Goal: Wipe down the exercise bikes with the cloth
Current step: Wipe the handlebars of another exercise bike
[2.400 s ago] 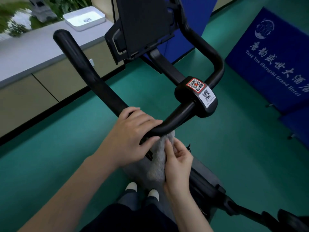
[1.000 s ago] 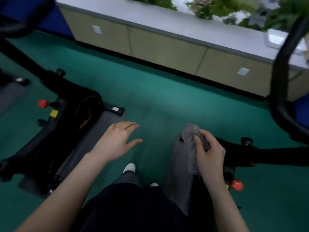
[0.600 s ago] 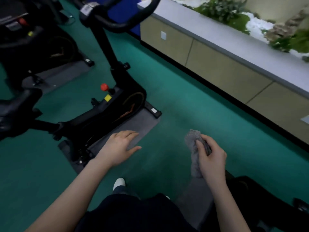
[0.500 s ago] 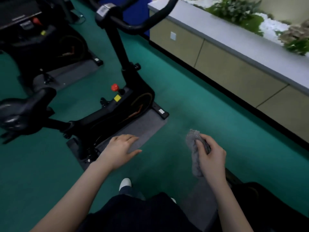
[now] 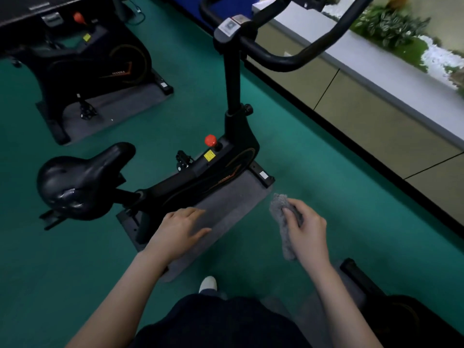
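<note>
A black exercise bike stands on a grey mat straight ahead, its saddle to the left and its handlebars at the upper middle. My right hand is shut on a crumpled grey cloth, held in the air to the right of the mat. My left hand hovers flat over the mat's near part, fingers apart and holding nothing. Neither hand touches the bike.
A second black bike on its own mat stands at the upper left. Part of a third bike shows at the lower right. A long beige cabinet with a grey top runs along the right. The floor is green carpet.
My view has swung from the wiped bike's handlebar to another bike, now closer and fully in view. My left hand let go of the handlebar; my right hand still holds the cloth.
</note>
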### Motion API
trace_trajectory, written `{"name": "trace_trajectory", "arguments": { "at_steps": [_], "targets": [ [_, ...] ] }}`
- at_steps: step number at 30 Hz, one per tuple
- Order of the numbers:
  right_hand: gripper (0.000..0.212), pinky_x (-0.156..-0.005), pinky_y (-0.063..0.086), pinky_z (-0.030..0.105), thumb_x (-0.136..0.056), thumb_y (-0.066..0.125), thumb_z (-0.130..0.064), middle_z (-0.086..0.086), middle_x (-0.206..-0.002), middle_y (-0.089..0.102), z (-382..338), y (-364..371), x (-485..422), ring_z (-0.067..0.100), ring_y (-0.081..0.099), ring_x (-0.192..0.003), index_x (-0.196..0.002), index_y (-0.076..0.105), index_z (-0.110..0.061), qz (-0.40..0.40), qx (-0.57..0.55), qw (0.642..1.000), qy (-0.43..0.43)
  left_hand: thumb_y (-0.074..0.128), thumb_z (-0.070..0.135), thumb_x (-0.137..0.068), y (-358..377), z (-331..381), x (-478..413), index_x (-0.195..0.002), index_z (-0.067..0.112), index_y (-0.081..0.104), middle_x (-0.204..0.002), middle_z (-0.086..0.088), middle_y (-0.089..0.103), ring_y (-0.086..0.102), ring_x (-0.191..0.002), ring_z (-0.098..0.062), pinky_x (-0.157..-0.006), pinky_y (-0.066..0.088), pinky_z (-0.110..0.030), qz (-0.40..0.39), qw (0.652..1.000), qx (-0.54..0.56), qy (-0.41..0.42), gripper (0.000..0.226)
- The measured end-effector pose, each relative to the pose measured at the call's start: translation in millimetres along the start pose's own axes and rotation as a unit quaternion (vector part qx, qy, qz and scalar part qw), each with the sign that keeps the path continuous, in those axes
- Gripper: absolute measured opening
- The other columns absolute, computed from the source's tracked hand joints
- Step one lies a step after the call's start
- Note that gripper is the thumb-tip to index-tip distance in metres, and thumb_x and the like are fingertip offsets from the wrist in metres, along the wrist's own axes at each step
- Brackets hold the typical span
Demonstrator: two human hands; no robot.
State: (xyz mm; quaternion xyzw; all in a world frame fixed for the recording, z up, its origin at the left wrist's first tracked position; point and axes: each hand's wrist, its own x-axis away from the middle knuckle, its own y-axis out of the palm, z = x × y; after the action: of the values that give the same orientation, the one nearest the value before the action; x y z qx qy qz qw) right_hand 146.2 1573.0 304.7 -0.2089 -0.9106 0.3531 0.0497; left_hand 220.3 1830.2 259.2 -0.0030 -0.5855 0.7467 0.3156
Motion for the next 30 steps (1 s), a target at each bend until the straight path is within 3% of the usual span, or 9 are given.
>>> {"name": "trace_trajectory", "arguments": {
  "at_steps": [2, 5, 11, 17, 24, 27, 30],
  "targets": [
    [0.019, -0.076, 0.036, -0.003, -0.09, 0.06, -0.006, -0.003, -0.096, 0.067, -10, 10, -6, 0.005, 0.059, -0.087, -0.107, 0.068, -0.007, -0.002, -0.001, 1.0, 0.0, 0.02, 0.073, -0.08, -2, -12, -5, -0.139, 0.024, 0.043, -0.139, 0.006, 0.048, 0.046, -0.126, -0.015, -0.105, 0.036, -0.036, 0.01, 1.0, 0.011, -0.006, 0.08],
    [0.018, -0.076, 0.036, -0.004, -0.089, 0.062, -0.005, -0.005, -0.095, 0.066, -14, 19, -15, 0.003, 0.059, -0.086, -0.105, 0.069, -0.007, -0.002, -0.01, 1.0, 0.011, 0.038, 0.062, -0.09, -5, -22, -15, -0.141, 0.024, 0.04, -0.142, 0.007, 0.045, 0.045, -0.127, -0.014, -0.106, 0.035, -0.035, 0.012, 1.0, 0.016, -0.013, 0.063],
    [0.015, -0.071, 0.036, -0.004, -0.088, 0.062, -0.002, -0.018, -0.086, 0.063, 5, 18, -45, -0.02, 0.056, -0.082, -0.099, 0.07, -0.007, -0.001, -0.049, 0.997, 0.054, 0.038, 0.058, -0.093, -9, -21, -46, -0.143, 0.026, 0.035, -0.144, 0.008, 0.04, 0.041, -0.129, -0.012, -0.107, 0.032, -0.031, -0.002, 0.999, 0.031, -0.03, 0.06],
    [0.016, -0.072, 0.037, -0.004, -0.089, 0.062, -0.005, -0.021, -0.088, 0.063, 21, 5, -94, -0.018, 0.057, -0.084, -0.102, 0.07, -0.01, -0.022, -0.086, 0.994, 0.057, 0.039, 0.058, -0.093, -25, 7, -93, -0.143, 0.024, 0.036, -0.145, 0.006, 0.041, 0.039, -0.132, -0.014, -0.109, 0.029, -0.031, 0.006, 0.999, 0.034, -0.035, 0.061],
    [0.017, -0.071, 0.037, -0.004, -0.088, 0.061, -0.001, -0.019, -0.086, 0.064, 22, -12, -159, -0.019, 0.057, -0.082, -0.097, 0.07, -0.012, -0.042, -0.107, 0.993, 0.01, 0.025, 0.071, -0.085, -59, 46, -150, -0.142, 0.025, 0.039, -0.144, 0.007, 0.043, 0.028, -0.139, -0.013, -0.114, 0.015, -0.029, 0.063, 0.997, -0.002, -0.038, 0.075],
    [0.017, -0.073, 0.038, -0.003, -0.088, 0.061, -0.003, -0.011, -0.09, 0.066, 24, -13, -180, -0.016, 0.057, -0.085, -0.101, 0.07, -0.009, -0.056, -0.106, 0.993, -0.003, 0.009, 0.076, -0.073, -68, 52, -163, -0.14, 0.026, 0.041, -0.141, 0.008, 0.046, 0.031, -0.137, -0.013, -0.113, 0.016, -0.03, 0.082, 0.996, -0.004, -0.036, 0.09],
    [0.017, -0.076, 0.04, -0.001, -0.089, 0.061, -0.005, -0.008, -0.094, 0.068, 21, -13, -197, -0.01, 0.059, -0.089, -0.103, 0.07, -0.009, -0.066, -0.11, 0.992, -0.011, 0.011, 0.074, -0.073, -78, 51, -174, -0.137, 0.024, 0.047, -0.137, 0.005, 0.051, 0.038, -0.133, -0.016, -0.111, 0.022, -0.033, 0.121, 0.992, 0.012, -0.04, 0.089]
  ]
}}
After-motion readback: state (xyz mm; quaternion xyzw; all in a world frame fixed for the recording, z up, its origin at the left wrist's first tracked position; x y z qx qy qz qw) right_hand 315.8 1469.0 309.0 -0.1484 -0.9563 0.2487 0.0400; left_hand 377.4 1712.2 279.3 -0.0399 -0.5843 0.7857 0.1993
